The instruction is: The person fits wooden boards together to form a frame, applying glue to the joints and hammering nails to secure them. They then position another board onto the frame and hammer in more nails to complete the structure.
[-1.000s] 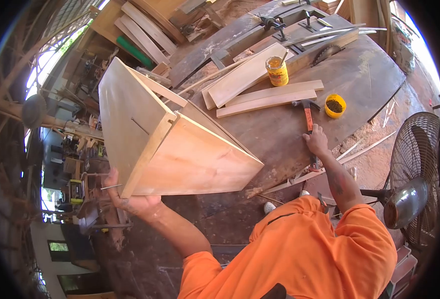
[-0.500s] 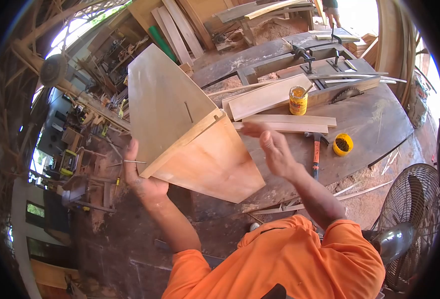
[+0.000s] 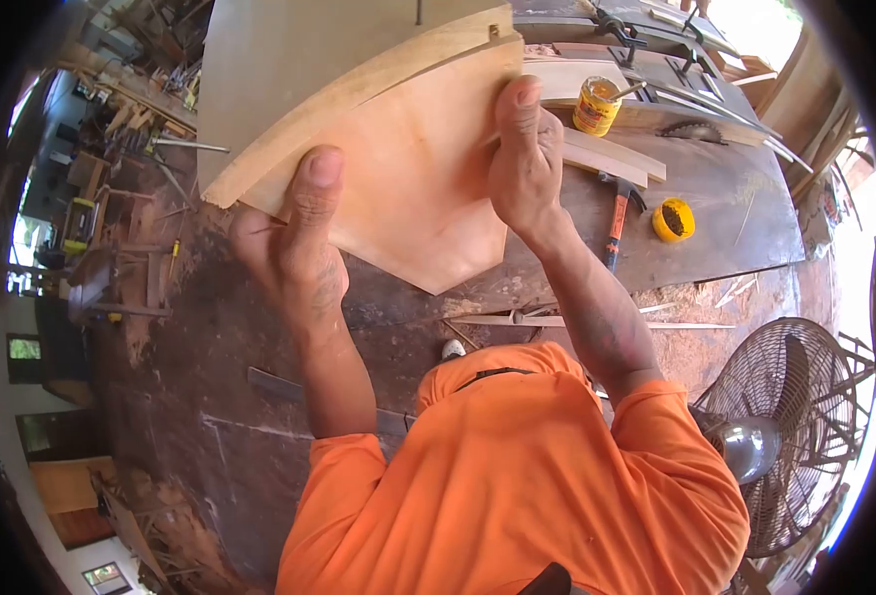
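Observation:
A wooden assembly (image 3: 418,169) of two pale panels meeting along a thick edge strip is held up in front of me, tilted. My left hand (image 3: 304,233) grips its lower left part, thumb on the near panel and fingers mostly hidden behind. My right hand (image 3: 532,164) clasps the right edge, its thumb pointing up along the side. A long nail (image 3: 190,146) sticks out at the left of the assembly. A second thin nail-like piece (image 3: 419,12) stands on the upper panel, cut off by the frame's top.
On the workbench (image 3: 736,228) to the right are a yellow glue jar (image 3: 597,107), a hammer (image 3: 618,223), a yellow cup of dark small pieces (image 3: 673,220) and several boards (image 3: 612,157). A saw blade (image 3: 694,132) protrudes there. A fan (image 3: 785,436) stands at lower right.
My right hand, open and apart from the wood before, now holds its right edge. The assembly has risen and turned nearer to me, and my left thumb now lies over the near panel.

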The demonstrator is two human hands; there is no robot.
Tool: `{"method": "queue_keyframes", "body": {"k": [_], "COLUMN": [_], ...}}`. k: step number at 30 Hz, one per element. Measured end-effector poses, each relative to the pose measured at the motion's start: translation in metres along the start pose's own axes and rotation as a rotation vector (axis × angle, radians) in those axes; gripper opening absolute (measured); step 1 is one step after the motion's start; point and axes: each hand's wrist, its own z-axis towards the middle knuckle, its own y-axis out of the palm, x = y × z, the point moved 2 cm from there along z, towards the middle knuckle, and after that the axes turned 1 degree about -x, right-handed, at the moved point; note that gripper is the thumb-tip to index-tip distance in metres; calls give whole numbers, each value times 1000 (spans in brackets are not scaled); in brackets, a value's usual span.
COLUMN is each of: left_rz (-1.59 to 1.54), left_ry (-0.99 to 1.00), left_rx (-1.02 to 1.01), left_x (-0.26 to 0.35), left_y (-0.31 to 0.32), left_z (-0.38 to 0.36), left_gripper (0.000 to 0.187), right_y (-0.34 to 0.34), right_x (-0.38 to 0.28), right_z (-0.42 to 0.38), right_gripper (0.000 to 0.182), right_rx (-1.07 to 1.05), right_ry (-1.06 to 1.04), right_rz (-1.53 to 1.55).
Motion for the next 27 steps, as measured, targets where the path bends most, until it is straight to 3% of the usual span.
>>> {"method": "queue_keyframes", "body": {"k": [4, 11, 13, 15, 16, 18, 20, 21, 24, 25, 27], "left_rz": [-19, 56, 16, -60, -267, -684, -840, -864, -662, -557, -362], "left_ry": [-54, -249, -341, -452, -444, -492, -914, -1047, -1320, -1385, -1449], "left_rx": [-82, -104, -158, -225, -319, -517, -451, -445, -535, -597, -769], "left_x": [-11, -80, -86, -96, -108, -134, -197, -214, -207, -196, -182], "left_y": [-15, -36, -49, -66, -76, -96, -135, -137, -77, -52, -5], "left_z": [-7, -63, -67, -65, -63, -60, -51, -47, -34, -31, -27], "left_gripper": [33, 38, 38, 39, 46, 64, 75, 73, 71, 71, 73], "right_y": [3, -2, -19, -63, -102, -176, -214, -225, -234, -236, -256], "right_x": [0, 1, 24, 70, 105, 184, 224, 231, 223, 221, 237], "right_z": [1, 5, -9, -30, -51, -96, -135, -149, -129, -130, -134], "right_gripper": [58, 57, 57, 55, 55, 57, 60, 62, 59, 56, 50], "right_rx": [75, 32, 37, 122, 203, 377, 342, 295, 486, 599, 585], "right_ry": [-36, -46, 102, 216, 275, 425, 567, 655, 888, 881, 979], "right_rz": [-16, -46, 90, -72, -306, -1410, -1645, -1756, -1503, -1497, -1462]}}
